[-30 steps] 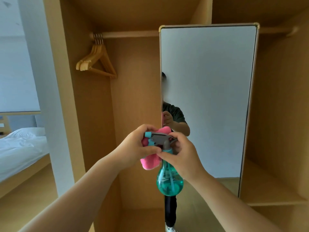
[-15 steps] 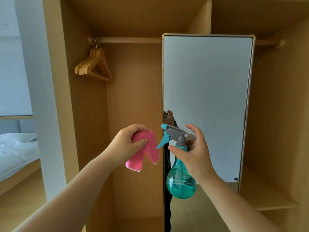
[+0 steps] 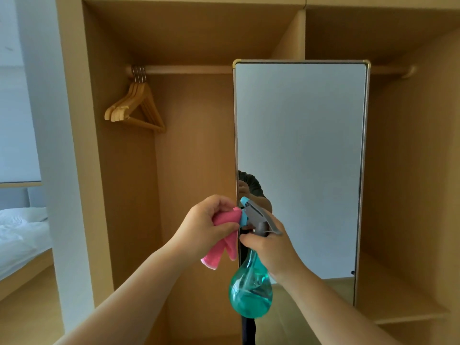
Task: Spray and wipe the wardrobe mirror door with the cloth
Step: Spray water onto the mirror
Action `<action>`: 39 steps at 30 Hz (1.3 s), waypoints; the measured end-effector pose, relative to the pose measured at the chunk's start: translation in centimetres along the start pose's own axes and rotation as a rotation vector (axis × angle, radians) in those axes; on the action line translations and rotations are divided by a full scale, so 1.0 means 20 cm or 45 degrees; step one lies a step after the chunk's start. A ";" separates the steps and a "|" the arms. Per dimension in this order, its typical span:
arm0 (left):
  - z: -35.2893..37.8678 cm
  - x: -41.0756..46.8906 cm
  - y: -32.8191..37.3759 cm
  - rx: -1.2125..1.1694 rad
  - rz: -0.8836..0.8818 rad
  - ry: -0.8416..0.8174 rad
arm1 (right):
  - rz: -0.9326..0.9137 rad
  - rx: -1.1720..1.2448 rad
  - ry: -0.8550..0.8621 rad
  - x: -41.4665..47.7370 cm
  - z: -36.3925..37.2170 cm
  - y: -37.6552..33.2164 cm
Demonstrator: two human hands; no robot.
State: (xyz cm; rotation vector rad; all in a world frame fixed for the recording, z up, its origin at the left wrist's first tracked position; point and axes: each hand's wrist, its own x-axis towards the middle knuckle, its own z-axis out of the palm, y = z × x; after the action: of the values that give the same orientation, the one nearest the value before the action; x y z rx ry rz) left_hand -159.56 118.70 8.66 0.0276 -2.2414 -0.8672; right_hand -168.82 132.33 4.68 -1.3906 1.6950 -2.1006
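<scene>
Hangers (image 3: 135,108) of pale wood are noted on the rail, left of the mirror door (image 3: 300,168). Left hand (image 3: 205,229) is curled around a soft pink cloth (image 3: 224,241) at the mirror's left edge, kept ready for wiping. Right hand (image 3: 270,250) is wrapped around the neck of a bulbous translucent teal spray bottle (image 3: 250,292), evidently readied for spraying.

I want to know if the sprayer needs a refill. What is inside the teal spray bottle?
The teal spray bottle, held at the neck by the right hand, is translucent: liquid shows in its lower bulb and a dip tube runs down into it. The hand covers the neck.
</scene>
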 end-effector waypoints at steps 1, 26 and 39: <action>0.00 0.00 0.00 0.008 0.005 -0.001 | 0.017 0.020 -0.018 0.00 0.00 0.00; 0.02 0.15 0.17 0.260 -0.037 0.182 | -0.100 -0.340 0.379 0.31 -0.53 -0.52; 0.20 0.12 0.41 0.421 -0.195 0.357 | -0.144 -0.383 0.175 0.37 -0.81 -0.57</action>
State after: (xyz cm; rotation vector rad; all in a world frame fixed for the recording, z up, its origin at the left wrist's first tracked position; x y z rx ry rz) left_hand -161.98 126.64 12.92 0.4519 -2.1091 -0.5232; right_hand -179.28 143.97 18.86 -1.4797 2.1071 -2.1104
